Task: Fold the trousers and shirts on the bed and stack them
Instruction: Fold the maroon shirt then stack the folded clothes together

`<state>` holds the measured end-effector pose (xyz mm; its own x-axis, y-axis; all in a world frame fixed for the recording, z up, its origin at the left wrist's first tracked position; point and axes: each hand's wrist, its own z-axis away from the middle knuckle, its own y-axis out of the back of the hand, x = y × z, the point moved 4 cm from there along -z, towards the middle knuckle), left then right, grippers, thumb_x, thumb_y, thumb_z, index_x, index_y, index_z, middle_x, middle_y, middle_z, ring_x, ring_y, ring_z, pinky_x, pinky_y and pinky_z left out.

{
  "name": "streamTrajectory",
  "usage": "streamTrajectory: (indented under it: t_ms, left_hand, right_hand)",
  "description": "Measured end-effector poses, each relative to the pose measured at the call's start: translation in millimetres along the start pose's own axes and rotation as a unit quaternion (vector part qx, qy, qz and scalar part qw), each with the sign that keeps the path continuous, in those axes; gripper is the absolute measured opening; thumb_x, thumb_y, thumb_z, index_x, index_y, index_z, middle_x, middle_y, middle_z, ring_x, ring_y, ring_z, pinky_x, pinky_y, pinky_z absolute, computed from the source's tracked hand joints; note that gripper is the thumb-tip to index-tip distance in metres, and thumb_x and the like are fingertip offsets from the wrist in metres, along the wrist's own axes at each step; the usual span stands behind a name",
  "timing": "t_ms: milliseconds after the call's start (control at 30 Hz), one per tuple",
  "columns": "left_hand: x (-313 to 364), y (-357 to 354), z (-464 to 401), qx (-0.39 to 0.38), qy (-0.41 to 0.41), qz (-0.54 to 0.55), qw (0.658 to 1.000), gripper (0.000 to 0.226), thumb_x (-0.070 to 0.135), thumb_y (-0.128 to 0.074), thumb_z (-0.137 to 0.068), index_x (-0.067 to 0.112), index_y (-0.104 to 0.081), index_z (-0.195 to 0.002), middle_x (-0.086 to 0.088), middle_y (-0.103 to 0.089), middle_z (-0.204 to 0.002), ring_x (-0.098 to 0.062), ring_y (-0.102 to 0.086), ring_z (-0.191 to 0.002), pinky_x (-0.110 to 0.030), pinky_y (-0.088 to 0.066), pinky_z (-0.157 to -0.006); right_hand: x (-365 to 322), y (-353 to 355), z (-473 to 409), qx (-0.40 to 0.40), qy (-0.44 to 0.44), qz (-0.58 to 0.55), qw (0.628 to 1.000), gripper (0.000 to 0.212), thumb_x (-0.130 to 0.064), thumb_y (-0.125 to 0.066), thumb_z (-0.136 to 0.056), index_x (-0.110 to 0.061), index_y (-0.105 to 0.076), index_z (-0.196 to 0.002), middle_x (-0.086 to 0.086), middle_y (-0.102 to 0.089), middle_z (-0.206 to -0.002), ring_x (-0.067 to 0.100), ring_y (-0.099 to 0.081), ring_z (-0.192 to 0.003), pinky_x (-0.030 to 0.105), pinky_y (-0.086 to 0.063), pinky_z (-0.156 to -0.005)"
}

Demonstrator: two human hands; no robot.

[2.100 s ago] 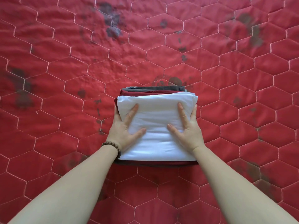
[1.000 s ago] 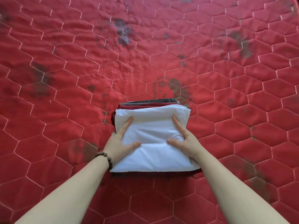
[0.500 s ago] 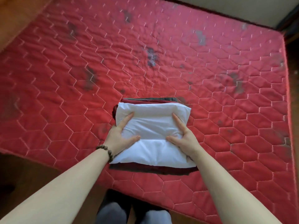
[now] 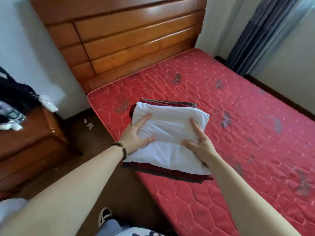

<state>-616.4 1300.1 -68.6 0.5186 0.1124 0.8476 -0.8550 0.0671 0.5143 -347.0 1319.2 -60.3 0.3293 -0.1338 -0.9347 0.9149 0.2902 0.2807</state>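
Note:
A stack of folded clothes hangs above the near edge of the red quilted mattress [image 4: 238, 133]. A white folded garment [image 4: 170, 130] lies on top. Under it are a dark red garment [image 4: 170, 172] and a grey one [image 4: 189, 104], of which only the edges show. My left hand [image 4: 136, 133] grips the stack's left side, thumb and forefinger spread on the white cloth and the other fingers hidden below. My right hand [image 4: 199, 143] grips the right side the same way.
A wooden headboard [image 4: 136, 40] stands at the far end of the bed. A wooden nightstand [image 4: 29, 147] at the left carries a heap of dark clothes [image 4: 13, 99]. Paper scraps [image 4: 89, 124] lie on the brown floor. A grey curtain [image 4: 264, 31] hangs at the right.
The stack has come up off the mattress in both hands and now hangs partly over the bed's edge. The view has pulled back and swung left, showing headboard and nightstand.

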Motion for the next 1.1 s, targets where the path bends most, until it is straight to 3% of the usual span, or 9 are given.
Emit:
streamTrajectory:
  t_ms: [100, 167, 333, 433, 567, 700, 800, 1000, 1100]
  left_hand:
    - [-29.6, 62.2, 12.2, 0.039, 0.006, 0.013, 0.999, 0.085, 0.060, -0.076, -0.061, 0.072, -0.027, -0.130, 0.042, -0.032, -0.116, 0.015, -0.042, -0.102, -0.018, -0.034, -0.096]
    - [-55.7, 104.1, 17.9, 0.060, 0.022, 0.007, 0.998, 0.087, 0.064, -0.074, -0.059, 0.072, -0.025, -0.130, 0.025, -0.040, -0.124, 0.003, -0.044, -0.108, -0.023, -0.035, -0.099]
    - [-124.1, 206.3, 24.6, 0.082, 0.066, -0.010, 0.994, 0.085, 0.068, -0.071, -0.059, 0.077, -0.019, -0.126, 0.008, -0.044, -0.122, -0.014, -0.048, -0.107, -0.027, -0.042, -0.097]
    - [-149.0, 254.7, 25.7, 0.088, 0.059, -0.009, 0.994, 0.085, 0.066, -0.071, -0.062, 0.076, -0.019, -0.128, 0.026, -0.039, -0.107, -0.002, -0.046, -0.094, -0.013, -0.036, -0.081]
    - [-178.0, 294.4, 17.8, 0.082, 0.071, 0.004, 0.994, 0.086, 0.064, -0.072, -0.064, 0.074, -0.018, -0.130, 0.014, -0.038, -0.120, -0.012, -0.045, -0.109, -0.026, -0.038, -0.095]
    - [-201.9, 311.6, 4.0, 0.094, 0.083, 0.009, 0.992, 0.087, 0.072, -0.068, -0.059, 0.077, -0.014, -0.128, 0.004, -0.039, -0.130, -0.018, -0.045, -0.115, -0.030, -0.039, -0.096]
    - [-220.6, 316.6, -17.1, 0.103, 0.092, 0.015, 0.990, 0.088, 0.076, -0.065, -0.057, 0.076, -0.013, -0.129, -0.002, -0.038, -0.138, -0.024, -0.045, -0.120, -0.033, -0.041, -0.099]
    - [-252.4, 318.4, -76.1, 0.113, 0.101, 0.034, 0.988, 0.084, 0.070, -0.067, -0.064, 0.076, -0.014, -0.129, 0.030, -0.034, -0.116, 0.003, -0.042, -0.101, -0.008, -0.033, -0.080]
    - [-278.0, 318.0, -131.4, 0.121, 0.130, 0.044, 0.983, 0.083, 0.069, -0.067, -0.065, 0.077, -0.013, -0.128, 0.039, -0.027, -0.111, 0.010, -0.039, -0.094, -0.005, -0.029, -0.076]
  right_hand:
    - [-33.6, -57.7, -26.2, -0.035, 0.019, 0.015, 0.999, 0.081, -0.026, -0.078, -0.078, -0.073, -0.033, -0.126, -0.025, -0.047, -0.131, -0.010, -0.060, -0.100, 0.011, -0.051, -0.079]
    - [-53.2, -101.5, -42.8, -0.054, 0.030, 0.025, 0.998, 0.080, -0.026, -0.077, -0.078, -0.074, -0.032, -0.125, -0.026, -0.045, -0.129, -0.014, -0.058, -0.097, 0.007, -0.049, -0.075]
    - [-93.0, -217.6, -81.1, -0.079, 0.050, 0.044, 0.995, 0.081, -0.023, -0.076, -0.080, -0.069, -0.032, -0.130, -0.015, -0.041, -0.142, 0.009, -0.054, -0.117, 0.033, -0.047, -0.101]
    - [-109.0, -270.0, -99.0, -0.085, 0.050, 0.051, 0.994, 0.081, -0.022, -0.075, -0.081, -0.069, -0.031, -0.130, -0.016, -0.041, -0.142, 0.005, -0.054, -0.115, 0.032, -0.046, -0.101]
    - [-123.1, -312.8, -123.1, -0.096, 0.047, 0.070, 0.992, 0.082, -0.024, -0.076, -0.081, -0.069, -0.030, -0.131, -0.018, -0.038, -0.142, 0.006, -0.051, -0.118, 0.026, -0.044, -0.099]
    - [-130.6, -335.4, -151.8, -0.111, 0.035, 0.089, 0.989, 0.081, -0.028, -0.076, -0.080, -0.074, -0.028, -0.127, -0.022, -0.037, -0.137, -0.010, -0.051, -0.105, 0.004, -0.044, -0.075]
    - [-128.7, -346.2, -181.7, -0.125, 0.024, 0.094, 0.987, 0.081, -0.030, -0.076, -0.079, -0.075, -0.028, -0.127, -0.023, -0.036, -0.138, -0.016, -0.046, -0.103, 0.007, -0.044, -0.070]
    - [-111.0, -358.1, -258.6, -0.155, -0.006, 0.091, 0.984, 0.080, -0.031, -0.076, -0.079, -0.074, -0.029, -0.126, -0.024, -0.035, -0.136, -0.018, -0.048, -0.102, 0.000, -0.044, -0.068]
    - [-97.8, -364.9, -325.2, -0.175, -0.015, 0.093, 0.980, 0.080, -0.029, -0.076, -0.079, -0.072, -0.031, -0.128, -0.025, -0.035, -0.139, -0.017, -0.045, -0.109, 0.008, -0.044, -0.079]
